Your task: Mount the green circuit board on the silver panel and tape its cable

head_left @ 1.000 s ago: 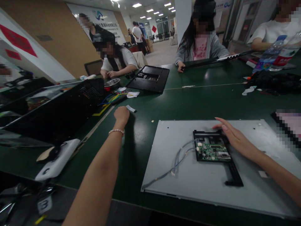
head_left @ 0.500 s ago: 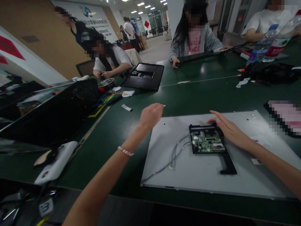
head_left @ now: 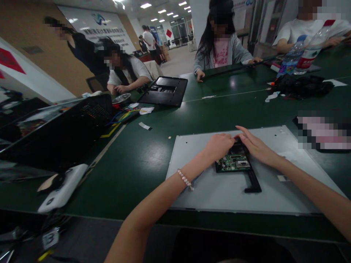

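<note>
A black plastic bracket (head_left: 255, 180) carrying a green circuit board (head_left: 231, 162) lies on a flat, pale grey metal panel (head_left: 208, 197). My left hand (head_left: 219, 145), with a beaded bracelet at the wrist, reaches over the bracket's far edge. Its fingers are curled together there, and whatever they pinch is hidden. At the bracket's far right corner rests my right hand (head_left: 256, 147), some fingers stretched out and the fingertips close to those of my left hand. My left forearm covers most of the cables beside the board.
A small pale scrap (head_left: 169, 137) and a white strip (head_left: 144, 126) lie on the green table (head_left: 131, 175). Left are a large black casing (head_left: 68, 135) and a white device (head_left: 63, 188). A black cover (head_left: 164, 91), bottles (head_left: 309, 56) and a blurred-out tablet-like thing (head_left: 323, 133) lie beyond; people sit opposite.
My left hand has moved right, from beyond the panel's far left corner to the bracket's far edge. A small pale scrap near its fingertips now lies on the table. My right hand stays at the bracket.
</note>
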`<state>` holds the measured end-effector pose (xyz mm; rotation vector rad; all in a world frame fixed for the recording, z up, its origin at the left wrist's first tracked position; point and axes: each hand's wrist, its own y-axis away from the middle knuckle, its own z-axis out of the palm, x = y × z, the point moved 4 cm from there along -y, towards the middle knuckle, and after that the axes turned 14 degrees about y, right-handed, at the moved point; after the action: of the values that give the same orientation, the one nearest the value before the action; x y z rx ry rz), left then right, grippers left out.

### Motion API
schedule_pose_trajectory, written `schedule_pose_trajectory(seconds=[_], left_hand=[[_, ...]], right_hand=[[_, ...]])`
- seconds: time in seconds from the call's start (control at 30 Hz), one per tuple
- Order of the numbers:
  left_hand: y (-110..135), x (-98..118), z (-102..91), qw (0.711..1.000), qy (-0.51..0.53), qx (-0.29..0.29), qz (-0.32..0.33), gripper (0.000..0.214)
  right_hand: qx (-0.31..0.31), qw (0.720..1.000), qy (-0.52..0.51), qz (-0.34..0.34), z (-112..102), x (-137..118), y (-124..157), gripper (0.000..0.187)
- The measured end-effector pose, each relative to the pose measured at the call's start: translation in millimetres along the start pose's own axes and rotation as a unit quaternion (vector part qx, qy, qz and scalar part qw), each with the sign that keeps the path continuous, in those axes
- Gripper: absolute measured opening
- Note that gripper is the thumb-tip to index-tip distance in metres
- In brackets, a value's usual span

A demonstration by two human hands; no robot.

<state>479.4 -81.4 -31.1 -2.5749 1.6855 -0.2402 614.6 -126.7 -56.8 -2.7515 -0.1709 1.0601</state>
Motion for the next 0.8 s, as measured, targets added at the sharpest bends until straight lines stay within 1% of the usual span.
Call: schedule_pose_trajectory(seconds=[0.13, 0.3, 0.5, 0.67, 0.8], left_hand=[[1.9, -6.1, 3.9, 0.999, 0.037, 0.026, -0.009, 0.02], [4.0, -12.9, 8.4, 0.993, 0.104, 0.052, 0.001, 0.024], [6.6, -18.7, 12.4, 0.984, 0.164, 0.074, 0.011, 0.022], [8.7, -18.4, 12.1, 0.98, 0.174, 0.098, -0.003, 0.023], [11.0, -15.2, 11.4, 0.983, 0.144, 0.111, -0.008, 0.023]], right_hand=[[-0.003, 1.0, -0.011, 0.0, -0.2, -1.1, -0.2, 0.055], [-0.008, 1.0, -0.004, -0.001, 1.7, 1.7, -0.8, 0.056], [-0.013, 1.0, 0.004, 0.0, 3.4, 3.2, 0.3, 0.058], [-0.011, 1.0, 0.0, 0.003, 3.5, 1.9, 1.4, 0.058], [-0.012, 1.0, -0.001, 0.001, 3.8, 0.7, 2.1, 0.058]])
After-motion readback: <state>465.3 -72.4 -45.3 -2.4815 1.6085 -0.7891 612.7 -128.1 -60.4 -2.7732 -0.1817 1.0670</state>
